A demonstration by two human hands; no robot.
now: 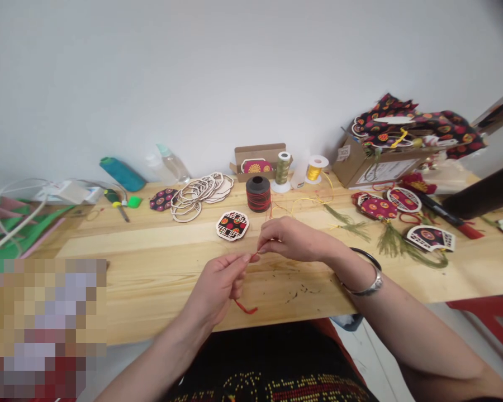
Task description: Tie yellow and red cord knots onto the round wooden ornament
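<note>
Over the near edge of the pine bench (pixel 159 245): left hand (pixel 218 285) and right hand (pixel 293 239), fingertips together, both pinching a red cord (pixel 246 308), its loose end hanging below. Spool of black-and-red thread (pixel 259 194) at twelve o'clock; lattice-cut wooden ornament (pixel 232 225) at eleven.

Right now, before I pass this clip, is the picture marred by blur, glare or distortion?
In the head view, light is soft, without harsh glare; wide-angle distortion bows the table; a pixelated patch hides the lower left; the left hand and right hand look reasonably sharp.
</note>
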